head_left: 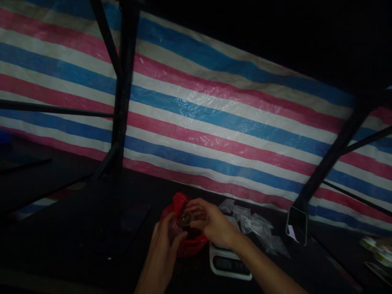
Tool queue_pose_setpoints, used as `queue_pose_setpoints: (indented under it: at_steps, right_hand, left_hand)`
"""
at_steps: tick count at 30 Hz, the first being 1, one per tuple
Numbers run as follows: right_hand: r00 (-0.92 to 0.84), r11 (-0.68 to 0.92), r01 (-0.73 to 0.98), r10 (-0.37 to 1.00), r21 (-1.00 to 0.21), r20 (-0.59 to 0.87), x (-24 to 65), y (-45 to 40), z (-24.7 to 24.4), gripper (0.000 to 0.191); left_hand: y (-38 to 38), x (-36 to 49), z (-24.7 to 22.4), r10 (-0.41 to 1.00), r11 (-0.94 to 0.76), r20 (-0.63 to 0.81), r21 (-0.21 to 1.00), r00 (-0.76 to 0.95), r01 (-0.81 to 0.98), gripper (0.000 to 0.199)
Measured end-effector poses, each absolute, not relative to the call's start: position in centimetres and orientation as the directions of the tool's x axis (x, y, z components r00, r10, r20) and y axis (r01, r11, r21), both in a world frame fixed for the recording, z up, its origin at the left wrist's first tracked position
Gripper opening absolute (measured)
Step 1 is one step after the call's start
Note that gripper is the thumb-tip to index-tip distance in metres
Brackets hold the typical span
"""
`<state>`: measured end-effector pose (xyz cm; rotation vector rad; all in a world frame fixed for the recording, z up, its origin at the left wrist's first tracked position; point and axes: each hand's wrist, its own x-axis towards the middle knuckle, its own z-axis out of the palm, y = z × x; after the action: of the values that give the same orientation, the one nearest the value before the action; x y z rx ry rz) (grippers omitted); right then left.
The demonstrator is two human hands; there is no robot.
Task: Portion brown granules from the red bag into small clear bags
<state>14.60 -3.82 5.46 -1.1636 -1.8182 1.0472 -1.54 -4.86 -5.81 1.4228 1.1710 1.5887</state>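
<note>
A red plastic bag (192, 247) stands open on the dark table, with something dark inside. Over its mouth, my right hand (211, 222) is closed on a small round cup (185, 219), which looks clear with brownish contents. My left hand (165, 241) curls in from the left side of the red bag, its fingers closed on a thin clear plastic bag (175, 230) close to the cup. Just right of the red bag is a white digital scale (216, 265) with a dark display, partly hidden behind my right wrist and forearm.
Several clear plastic bags (260, 228) lie in a loose pile behind the scale. A phone (296, 226) leans against a black metal post at right. Striped plastic sheeting (214, 122) hangs behind the table (76, 245). Black frame posts (122, 90) rise at the back.
</note>
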Motion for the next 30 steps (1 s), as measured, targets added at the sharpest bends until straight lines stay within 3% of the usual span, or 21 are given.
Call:
queue_pose_setpoints:
  at_steps: [6,13,18,23,27,30]
  right_hand:
    - [-0.413,0.397,0.546,0.894,-0.738,0.175,12.7,-6.2,8.0,0.055]
    - [-0.548,0.574,0.778,0.819,-0.255,0.169,11.8,-8.4,10.5,0.058]
    - [-0.544,0.577,0.793,0.815,-0.195,0.196,11.5,-9.0,10.8,0.056]
    - [-0.493,0.556,0.802,0.823,-0.221,0.28,12.9,-8.8,11.1,0.048]
    - [-0.369,0.382,0.914,0.923,-0.138,0.107,14.1,-7.5,10.4,0.048]
    - [-0.372,0.371,0.92,0.928,-0.126,0.024,13.6,-6.1,8.7,0.045]
  left_hand:
    - [-5.1,-1.7,-5.9,0.9,-0.395,0.4,0.916,-0.174,0.065,0.041]
    - [-5.7,-1.8,-4.2,0.93,-0.346,0.33,0.935,-0.161,-0.082,0.051]
    - [-6.1,-1.4,-3.5,0.945,-0.317,0.298,0.936,-0.135,-0.154,0.054]
    - [-6.4,-2.5,-3.5,0.946,-0.31,0.295,0.944,-0.135,-0.112,0.055]
    - [-7.1,-3.3,-3.2,0.899,-0.335,0.353,0.935,-0.259,0.115,0.054]
    - [-7.9,-2.6,-3.2,0.884,-0.288,0.353,0.927,-0.307,0.239,0.059]
